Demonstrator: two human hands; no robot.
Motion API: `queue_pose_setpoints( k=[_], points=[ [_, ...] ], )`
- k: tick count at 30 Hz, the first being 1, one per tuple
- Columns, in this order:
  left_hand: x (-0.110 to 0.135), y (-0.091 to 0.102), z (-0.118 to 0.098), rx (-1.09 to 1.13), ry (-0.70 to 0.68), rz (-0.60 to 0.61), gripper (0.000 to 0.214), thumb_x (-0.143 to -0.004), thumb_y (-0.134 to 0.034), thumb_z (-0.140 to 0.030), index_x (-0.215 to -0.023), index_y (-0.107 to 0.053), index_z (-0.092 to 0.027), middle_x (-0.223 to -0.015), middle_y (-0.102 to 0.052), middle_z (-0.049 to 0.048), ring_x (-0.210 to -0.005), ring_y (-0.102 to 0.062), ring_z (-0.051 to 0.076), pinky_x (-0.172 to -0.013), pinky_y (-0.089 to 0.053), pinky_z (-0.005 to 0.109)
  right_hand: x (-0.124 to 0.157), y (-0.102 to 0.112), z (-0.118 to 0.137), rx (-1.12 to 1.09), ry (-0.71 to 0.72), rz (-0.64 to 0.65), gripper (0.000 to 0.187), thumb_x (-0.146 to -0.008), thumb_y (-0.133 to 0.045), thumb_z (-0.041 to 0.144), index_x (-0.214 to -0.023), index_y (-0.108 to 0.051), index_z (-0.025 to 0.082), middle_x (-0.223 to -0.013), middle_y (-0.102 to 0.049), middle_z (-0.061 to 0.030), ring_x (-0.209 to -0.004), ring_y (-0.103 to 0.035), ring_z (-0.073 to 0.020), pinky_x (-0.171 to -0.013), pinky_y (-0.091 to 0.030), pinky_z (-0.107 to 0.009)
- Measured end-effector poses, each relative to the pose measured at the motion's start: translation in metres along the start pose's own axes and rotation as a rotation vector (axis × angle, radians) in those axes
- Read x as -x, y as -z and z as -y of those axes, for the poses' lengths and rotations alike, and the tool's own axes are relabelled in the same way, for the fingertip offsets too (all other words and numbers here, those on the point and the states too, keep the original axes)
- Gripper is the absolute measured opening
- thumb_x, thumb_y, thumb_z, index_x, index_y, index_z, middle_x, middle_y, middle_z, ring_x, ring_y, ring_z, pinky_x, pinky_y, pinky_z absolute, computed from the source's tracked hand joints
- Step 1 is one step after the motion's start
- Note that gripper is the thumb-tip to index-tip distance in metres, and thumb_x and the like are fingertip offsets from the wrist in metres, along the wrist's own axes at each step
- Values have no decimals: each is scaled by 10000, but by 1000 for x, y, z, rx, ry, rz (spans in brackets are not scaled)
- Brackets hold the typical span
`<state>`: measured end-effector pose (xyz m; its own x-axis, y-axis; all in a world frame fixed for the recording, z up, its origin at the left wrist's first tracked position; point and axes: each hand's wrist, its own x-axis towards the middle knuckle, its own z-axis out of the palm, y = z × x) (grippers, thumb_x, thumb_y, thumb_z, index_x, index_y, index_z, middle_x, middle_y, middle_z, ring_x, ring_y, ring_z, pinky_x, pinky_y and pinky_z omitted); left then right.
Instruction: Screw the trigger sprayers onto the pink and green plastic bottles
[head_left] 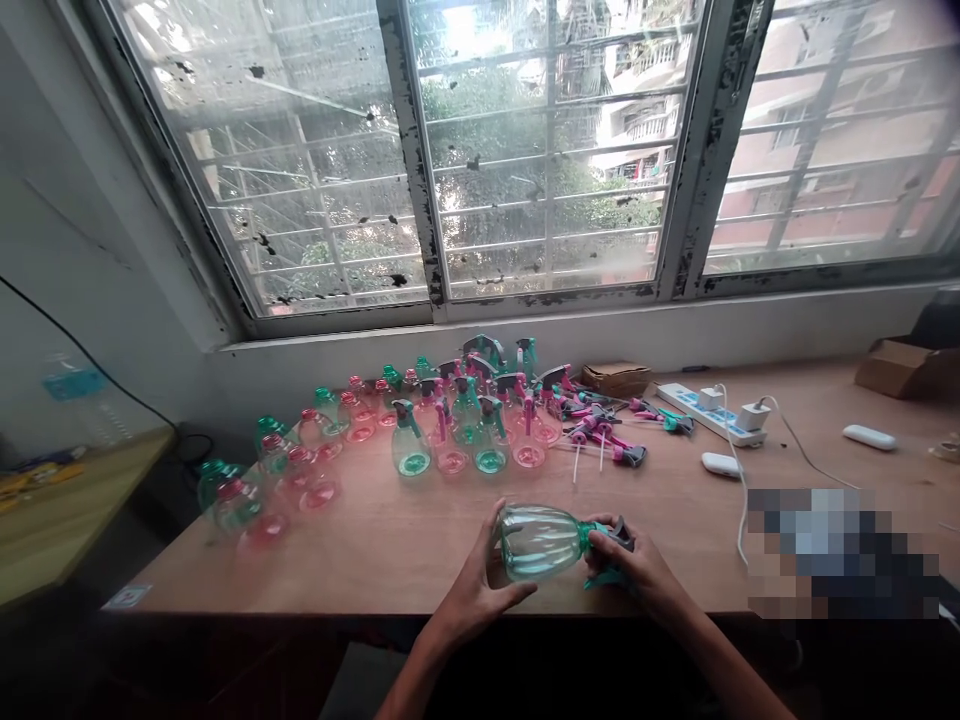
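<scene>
A clear green spray bottle (541, 541) lies on its side just above the wooden table's (390, 540) front edge. My left hand (474, 583) cups its base, fingers wrapped round the body. My right hand (634, 565) grips the teal and grey trigger head (613, 548) at the bottle's neck. Behind, several green and pink spray bottles (450, 440) stand in a row, some with trigger heads on, some bare at the far left.
Loose pink and teal trigger heads (607, 435) with dip tubes lie at centre right. A white power strip (709, 412) with chargers, white small devices (721, 464), and cardboard boxes (616, 378) sit further right. A window runs behind; a lower table (60, 510) stands left.
</scene>
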<state>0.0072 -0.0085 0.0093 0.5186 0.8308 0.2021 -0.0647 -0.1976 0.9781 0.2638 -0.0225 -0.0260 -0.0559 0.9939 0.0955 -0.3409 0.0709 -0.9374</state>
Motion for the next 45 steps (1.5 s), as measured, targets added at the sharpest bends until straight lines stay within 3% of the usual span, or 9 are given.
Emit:
queue_pose_setpoints(
  k=[5, 13, 18, 23, 29, 32, 36, 42, 45],
  points=[
    [0, -1, 2, 1, 7, 9, 1058, -784, -799, -301, -1571, -91, -312, -1510, -451, 119, -1378, -459, 320, -1187, -305, 514, -1, 1, -1, -11, -3, 9, 348, -807, -794, 431, -988, -642, 176, -643, -721, -8, -561, -681, -191, -581, -595, -337],
    [-2, 6, 11, 76, 0, -19, 913, -738, -850, -289, -1491, -334, -279, -1501, -452, 140, -1361, -470, 343, -1149, -367, 507, -1, 0, 0, -35, 13, 10, 316, -825, -783, 408, -994, -642, 180, -643, -703, 2, -568, -672, -185, -579, -594, -333],
    [-2, 6, 10, 85, 1, 8, 989, -779, -814, -247, -1549, -200, -336, -1571, -375, 112, -1413, -415, 325, -1171, -340, 505, -1, 0, -1, -51, 5, 1, 327, -824, -786, 404, -997, -621, 181, -651, -704, 1, -571, -673, -184, -581, -589, -332],
    [-4, 6, 9, 140, 60, -17, 964, -744, -841, -292, -1536, -292, -257, -1509, -473, 139, -1371, -472, 351, -1166, -349, 517, 0, 1, -1, -55, 8, 20, 326, -819, -794, 397, -981, -616, 177, -647, -698, 3, -569, -672, -182, -584, -587, -332],
    [-5, 6, 4, 177, 26, 63, 1074, -753, -831, -220, -1559, -136, -369, -1526, -467, 92, -1393, -456, 330, -1168, -337, 528, 0, -2, 1, -53, 0, 8, 312, -819, -792, 404, -969, -633, 181, -642, -700, 7, -560, -673, -174, -581, -581, -314],
    [-6, 6, 7, 189, 0, 10, 1047, -736, -849, -268, -1554, -200, -337, -1595, -356, 98, -1454, -352, 344, -1199, -284, 515, -1, -2, 0, -43, -2, 14, 303, -820, -795, 394, -968, -638, 182, -648, -706, 5, -567, -672, -172, -586, -576, -307],
    [-5, 7, 10, 194, 29, 9, 954, -738, -848, -287, -1528, -314, -260, -1524, -457, 137, -1414, -414, 350, -1189, -308, 501, -1, 0, -1, -41, 10, 16, 301, -829, -785, 392, -993, -642, 185, -652, -704, 7, -570, -667, -174, -585, -577, -315],
    [-4, 7, 7, 130, 60, 56, 1055, -784, -810, -255, -1567, -109, -343, -1542, -433, 112, -1363, -489, 311, -1148, -373, 492, -1, 0, -2, -13, 8, -23, 330, -818, -785, 428, -985, -628, 190, -646, -716, 1, -567, -671, -184, -583, -574, -321],
    [-5, 7, 7, 138, 81, 29, 1045, -773, -821, -300, -1570, -145, -300, -1516, -467, 130, -1352, -500, 321, -1169, -340, 506, -2, 0, -2, 3, 7, -37, 326, -813, -791, 423, -968, -622, 192, -656, -718, -1, -579, -667, -185, -597, -576, -327]
  ],
)
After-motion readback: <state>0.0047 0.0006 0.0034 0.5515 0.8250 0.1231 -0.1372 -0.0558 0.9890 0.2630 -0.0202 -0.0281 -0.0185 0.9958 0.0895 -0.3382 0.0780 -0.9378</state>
